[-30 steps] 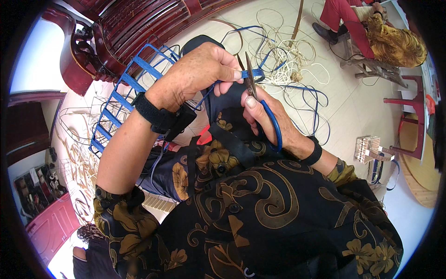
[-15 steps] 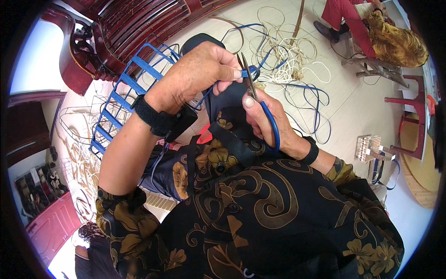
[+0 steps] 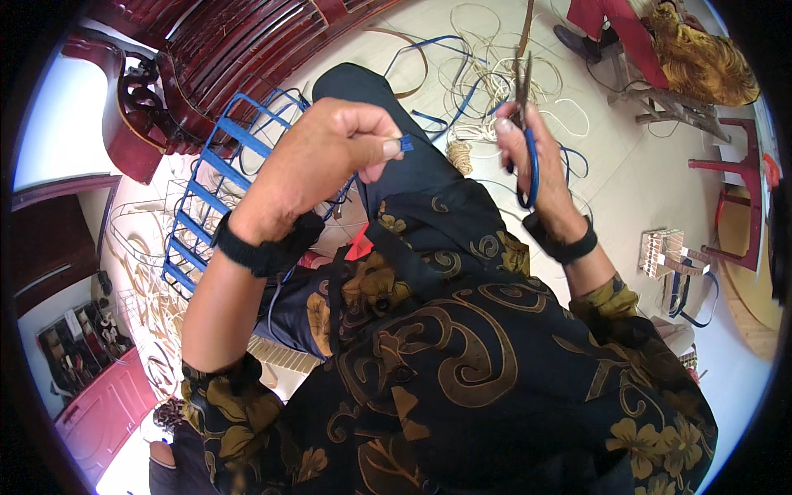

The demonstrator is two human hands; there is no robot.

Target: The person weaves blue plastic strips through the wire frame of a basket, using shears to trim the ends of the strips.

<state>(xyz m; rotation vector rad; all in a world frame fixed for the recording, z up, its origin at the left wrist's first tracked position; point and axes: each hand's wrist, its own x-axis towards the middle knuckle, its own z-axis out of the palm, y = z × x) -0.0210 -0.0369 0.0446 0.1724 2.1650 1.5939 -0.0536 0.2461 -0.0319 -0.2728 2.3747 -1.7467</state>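
My left hand (image 3: pixel 330 161) pinches the short end of blue strip (image 3: pixel 405 143) between thumb and fingers, just over my dark-clad leg (image 3: pixel 425 177). Below and behind it, a blue frame with flat woven bands (image 3: pixel 210 194) stands at the left, partly hidden by that hand and forearm. My right hand (image 3: pixel 536 165) is raised off to the right, gripping blue-handled scissors (image 3: pixel 526 177), blades pointing away from me. Blue and cream cords (image 3: pixel 462 78) lie tangled on the floor beyond, with a ball of tan cord (image 3: pixel 459 157) beside my leg.
A dark red wooden bench (image 3: pixel 206 49) spans the back left. A seated person in red trousers (image 3: pixel 627 37) is at the upper right, near a red stool (image 3: pixel 738 194) and a small woven item (image 3: pixel 660 252). Another person (image 3: pixel 169 462) is at the lower left, near piled cream strands (image 3: pixel 148 272).
The scissors in my right hand have moved up and right, away from the blue strip they were on. My left hand has shifted slightly left and down, and less strip shows beyond its fingertips.
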